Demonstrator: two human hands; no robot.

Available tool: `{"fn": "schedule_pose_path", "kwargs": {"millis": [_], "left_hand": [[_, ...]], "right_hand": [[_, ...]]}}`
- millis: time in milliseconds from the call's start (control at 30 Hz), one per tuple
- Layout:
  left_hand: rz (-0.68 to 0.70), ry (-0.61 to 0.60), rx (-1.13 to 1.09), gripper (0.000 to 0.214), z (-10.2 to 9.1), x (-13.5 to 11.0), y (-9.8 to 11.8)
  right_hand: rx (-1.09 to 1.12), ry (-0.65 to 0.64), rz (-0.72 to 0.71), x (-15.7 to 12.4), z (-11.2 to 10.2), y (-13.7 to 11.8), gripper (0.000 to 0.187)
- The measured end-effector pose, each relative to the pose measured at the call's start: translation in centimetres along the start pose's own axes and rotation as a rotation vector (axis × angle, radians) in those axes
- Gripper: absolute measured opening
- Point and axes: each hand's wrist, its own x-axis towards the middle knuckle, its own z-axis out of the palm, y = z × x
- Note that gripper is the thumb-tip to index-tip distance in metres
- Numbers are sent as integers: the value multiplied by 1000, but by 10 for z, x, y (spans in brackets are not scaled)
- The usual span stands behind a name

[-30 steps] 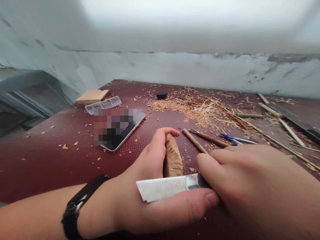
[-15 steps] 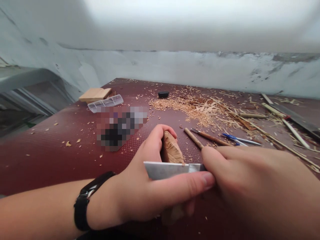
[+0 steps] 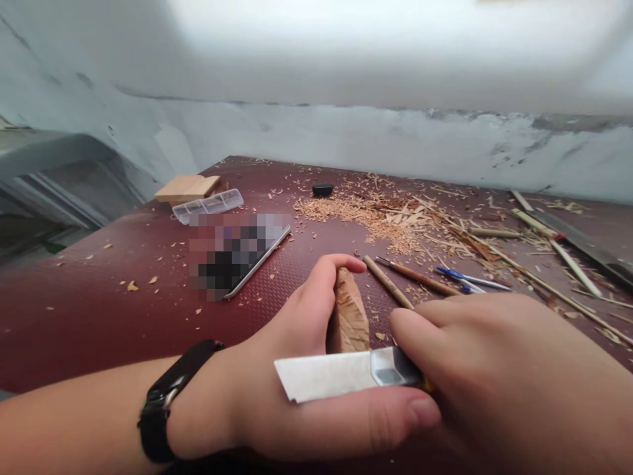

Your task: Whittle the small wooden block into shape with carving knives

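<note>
My left hand [image 3: 301, 389] is wrapped round a small carved piece of wood [image 3: 349, 316], its forefinger over the top and its thumb stretched along the underside. A black watch sits on that wrist. My right hand [image 3: 509, 376] grips a utility knife [image 3: 346, 373]; the bare steel blade points left and lies across the wood and above my left thumb. The knife's handle is hidden inside my right fist.
On the dark red table [image 3: 99, 290] lie a phone [image 3: 237, 254], a clear plastic box [image 3: 208, 206], wooden blocks [image 3: 186, 187], a black cap [image 3: 322, 189], a heap of wood shavings [image 3: 390, 221], carving tools [image 3: 410, 274], a blue pen [image 3: 469, 277] and long sticks [image 3: 558, 244]. A wall runs behind.
The blade went up along the wood half a second ago and has come back down to the lower end near my thumb. The wood has tilted slightly back upright.
</note>
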Motion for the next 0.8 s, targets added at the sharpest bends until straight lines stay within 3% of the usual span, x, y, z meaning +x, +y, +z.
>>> {"fn": "schedule_pose_path", "kwargs": {"millis": [100, 233, 333, 500, 633, 800], "left_hand": [[62, -10, 31, 72, 5, -1, -8], [88, 82, 42, 75, 7, 0, -17], [34, 121, -32, 69, 6, 0, -17], [-187, -104, -177, 55, 2, -2, -4], [-192, -96, -190, 54, 0, -2, 5], [-169, -82, -177, 48, 0, -2, -2]], "right_hand": [[113, -79, -59, 2, -1, -1, 25], [142, 52, -65, 2, 0, -4, 27], [64, 141, -10, 1, 3, -4, 23], [-30, 129, -12, 0, 4, -4, 25], [-22, 152, 45, -3, 6, -5, 25], [-55, 184, 70, -7, 9, -10, 25]]}}
